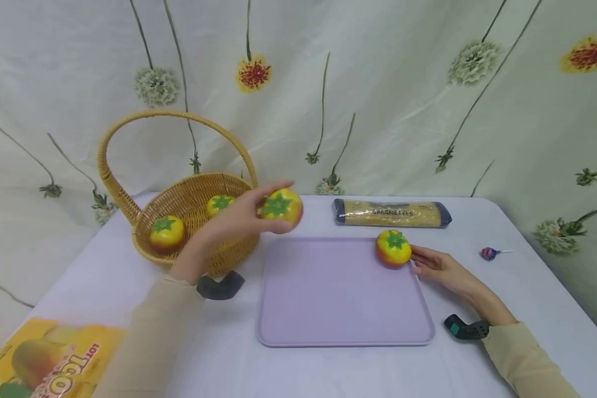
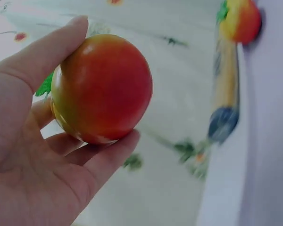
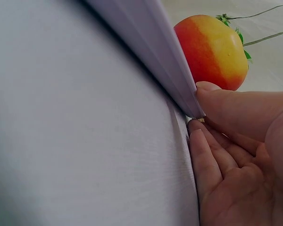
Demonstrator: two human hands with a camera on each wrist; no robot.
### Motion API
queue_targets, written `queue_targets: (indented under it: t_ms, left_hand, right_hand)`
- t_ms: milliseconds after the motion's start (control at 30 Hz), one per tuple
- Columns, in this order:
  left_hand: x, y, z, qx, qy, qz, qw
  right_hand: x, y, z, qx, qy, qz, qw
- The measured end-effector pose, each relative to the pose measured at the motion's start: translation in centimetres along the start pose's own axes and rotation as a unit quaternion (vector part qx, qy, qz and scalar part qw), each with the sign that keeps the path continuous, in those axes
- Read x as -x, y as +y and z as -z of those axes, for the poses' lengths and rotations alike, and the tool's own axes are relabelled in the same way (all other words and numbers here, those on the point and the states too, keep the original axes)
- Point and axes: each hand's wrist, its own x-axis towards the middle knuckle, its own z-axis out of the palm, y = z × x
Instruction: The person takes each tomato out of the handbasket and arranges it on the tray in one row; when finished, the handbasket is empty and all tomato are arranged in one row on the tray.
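My left hand [image 1: 244, 221] grips a yellow-and-red tomato [image 1: 282, 205] with a green leafy top. It holds the fruit in the air between the wicker basket [image 1: 154, 257] and the lilac tray [image 1: 338, 293]. In the left wrist view the thumb and fingers wrap the red tomato [image 2: 106, 89]. Two more tomatoes lie in the basket, one at its left [image 1: 167, 234] and one behind my left wrist [image 1: 221, 205]. Another tomato [image 1: 393, 247] sits at the tray's far right corner. Beside it my right hand [image 1: 440, 269] pinches the tray rim [image 3: 179, 70] between thumb and fingers.
Behind the tray lies a pack of spaghetti [image 1: 393, 214]. A wrapped lollipop [image 1: 488, 254] is on the table to the right. At the near left is a yellow printed packet [image 1: 45, 359]. The basket's tall handle [image 1: 179, 114] arches up, and a floral cloth [image 1: 378, 110] hangs behind.
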Motion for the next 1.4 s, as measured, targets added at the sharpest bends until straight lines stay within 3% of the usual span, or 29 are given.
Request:
queue_targets:
  t_ms: [167,233,300,500,667,867,1000,1100,1267,1400]
  left_hand:
    - [-3.1,-0.8,-5.6,0.079,0.005,-0.014,0.9967]
    - [-4.8,-1.7,-7.5,0.085,0.008,-0.039,0.9956]
    - [-6.4,-2.6,-9.2,0.106,0.006,-0.042,0.9935]
    - [-9.8,-4.7,-13.0,0.09,-0.011,-0.024,0.9956]
    - [-10.6,-4.9,-15.0,0.057,-0.011,-0.03,0.9979]
    - [-10.5,-5.0,-16.0,0.02,0.0,-0.031,0.9993]
    - [-10.1,-4.8,-15.5,0.02,-0.009,-0.028,0.9994]
    - [-9.3,-4.5,-13.4,0.02,-0.007,-0.035,0.9992]
    - [-7.2,-3.1,-7.6,0.007,0.019,-0.066,0.9976]
    - [-4.1,-2.4,-1.8,-0.009,0.037,-0.059,0.9975]
  right_hand:
    - [-0.2,0.0,-0.2,-0.002,-0.006,0.007,1.0]
    - [-0.3,-0.1,-0.2,-0.001,-0.008,0.013,0.9999]
    - [-0.4,-0.1,-0.2,0.0,-0.008,0.02,0.9998]
    - [-0.3,0.1,0.0,0.003,-0.003,0.011,0.9999]
    - [-0.1,0.3,0.2,0.005,0.001,0.005,1.0]
    - [-0.2,0.3,0.1,0.003,0.003,0.003,1.0]
    - [-0.2,0.3,0.0,0.007,0.004,0.001,1.0]
    - [-0.2,0.3,0.0,0.009,0.004,0.002,1.0]
    - [0.0,0.1,0.1,0.014,0.007,0.005,0.9999]
    - [0.1,0.1,0.2,0.017,0.005,0.001,0.9998]
